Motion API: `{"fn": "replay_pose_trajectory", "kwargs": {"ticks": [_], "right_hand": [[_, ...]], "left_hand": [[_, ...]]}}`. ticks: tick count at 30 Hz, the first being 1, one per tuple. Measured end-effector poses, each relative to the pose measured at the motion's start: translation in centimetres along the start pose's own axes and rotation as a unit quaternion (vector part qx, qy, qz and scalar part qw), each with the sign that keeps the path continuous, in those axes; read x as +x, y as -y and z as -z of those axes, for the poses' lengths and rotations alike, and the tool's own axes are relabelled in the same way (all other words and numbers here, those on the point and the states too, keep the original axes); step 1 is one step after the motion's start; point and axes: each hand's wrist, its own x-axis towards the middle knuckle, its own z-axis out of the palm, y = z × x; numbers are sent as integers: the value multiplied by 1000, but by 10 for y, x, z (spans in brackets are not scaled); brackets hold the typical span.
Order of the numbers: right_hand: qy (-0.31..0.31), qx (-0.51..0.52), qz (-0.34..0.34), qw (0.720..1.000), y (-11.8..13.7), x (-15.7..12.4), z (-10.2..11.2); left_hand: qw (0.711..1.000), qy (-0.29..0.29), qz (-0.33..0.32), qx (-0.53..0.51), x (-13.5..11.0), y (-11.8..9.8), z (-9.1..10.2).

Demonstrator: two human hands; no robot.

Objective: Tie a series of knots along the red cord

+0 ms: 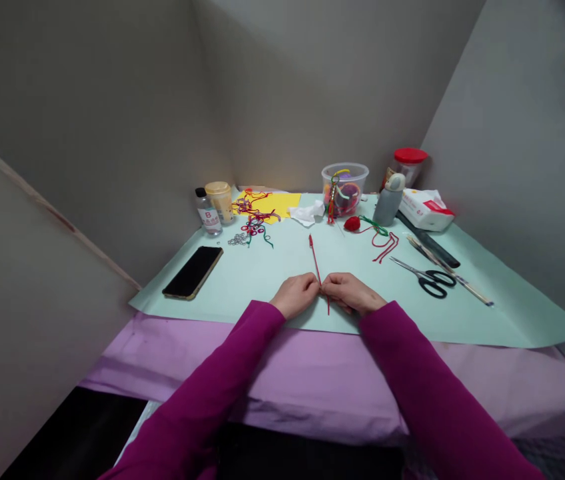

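My left hand (295, 293) and my right hand (351, 292) meet at the middle of the pale green sheet (487, 313), fingers pinched together. Between them runs a thin red cord (314, 257). It stretches away from my fingertips toward the back of the table, and a short end hangs down below the pinch. Both hands are closed on that cord. Magenta sleeves cover both arms.
A black phone (193, 271) lies at the left. Scissors (427, 277) and a long stick (450, 270) lie at the right. At the back stand two small bottles (209, 212), a clear tub of cords (345, 187), a red-lidded jar (409, 163) and a tissue pack (425, 209). Loose cords (255, 217) lie nearby.
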Motion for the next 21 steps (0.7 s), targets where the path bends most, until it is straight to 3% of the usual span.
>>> {"fn": "replay_pose_trajectory", "kwargs": {"ticks": [8,12,17,21], "right_hand": [[-36,-122,37,991,-1,-1,-5],[-43,-167,43,984,1,-6,0],[-92,-222,37,970,8,-13,6],[-35,-198,81,976,10,-18,-8]], "left_hand": [[983,59,79,-158,11,7,-1],[978,55,105,-170,15,9,-4],[975,35,118,-185,13,9,-7],[969,42,101,-221,11,11,-5]]}}
